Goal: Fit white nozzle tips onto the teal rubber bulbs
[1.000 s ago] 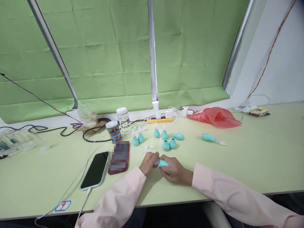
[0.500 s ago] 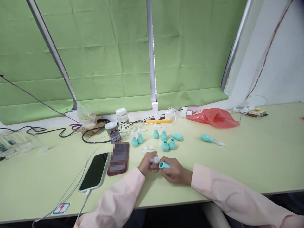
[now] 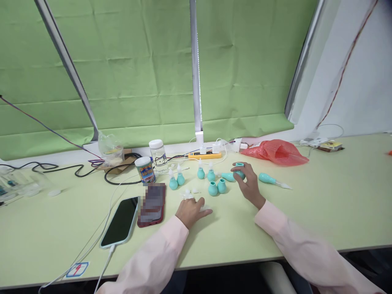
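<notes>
In the head view, my right hand (image 3: 250, 185) grips a teal rubber bulb (image 3: 239, 173) between thumb and fingers, its opening facing up. Below and left of it stand two bulbs without tips, one the open bulb (image 3: 212, 188) and the other a matching open bulb (image 3: 222, 186). My left hand (image 3: 190, 210) lies low over the table with its thumb stretched out. A clear plastic piece (image 3: 204, 208) shows partly beneath its fingers. Small clear plastic parts (image 3: 188, 193) lie just beyond that hand. Several bulbs with clear tips, such as the tipped bulb (image 3: 173, 182), stand farther back.
A teal bulb with a clear nozzle (image 3: 268, 178) lies at right, and a red plastic bag (image 3: 275, 153) behind. Two phones, one the white-edged phone (image 3: 120, 222), lie left, with a cable attached. A printed can (image 3: 145, 170) and clear jar (image 3: 158, 153) stand at back left.
My right hand has moved right and away from me with the teal bulb, now upright. My left hand has lowered toward the table and its thumb has spread from the clear piece.
</notes>
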Tool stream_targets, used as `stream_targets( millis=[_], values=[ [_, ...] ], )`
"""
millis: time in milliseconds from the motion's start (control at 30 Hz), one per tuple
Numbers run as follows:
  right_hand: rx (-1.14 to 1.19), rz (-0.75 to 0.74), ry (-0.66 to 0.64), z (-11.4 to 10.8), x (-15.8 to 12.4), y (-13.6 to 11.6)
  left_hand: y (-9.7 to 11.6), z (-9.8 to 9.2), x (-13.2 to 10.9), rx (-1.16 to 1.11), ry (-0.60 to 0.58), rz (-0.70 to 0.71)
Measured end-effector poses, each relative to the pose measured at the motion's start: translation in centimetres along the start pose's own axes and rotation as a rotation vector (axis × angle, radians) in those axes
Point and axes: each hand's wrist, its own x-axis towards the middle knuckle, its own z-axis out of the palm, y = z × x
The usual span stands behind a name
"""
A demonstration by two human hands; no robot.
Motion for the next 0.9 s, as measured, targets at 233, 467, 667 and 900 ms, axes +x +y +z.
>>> stream_targets(
  millis=[233, 467, 667, 900],
  values=[
    [-0.271, 0.187, -0.454, -0.3, 0.5, 2.7, 0.1, 0.1, 0.5, 0.092, -0.092, 0.008],
    [-0.332, 0.243, -0.671, -0.3, 0.4, 2.9, -0.2, 0.3, 0.4, 0.130, -0.088, -0.026],
    [-0.287, 0.208, -0.746, -0.3, 0.0, 3.3, -0.4, 0.4, 0.5, 0.127, -0.054, -0.100],
    [-0.307, 0.233, -0.697, -0.2, 0.0, 3.5, -0.6, 0.7, 0.6, 0.108, -0.063, -0.147]
  ],
)
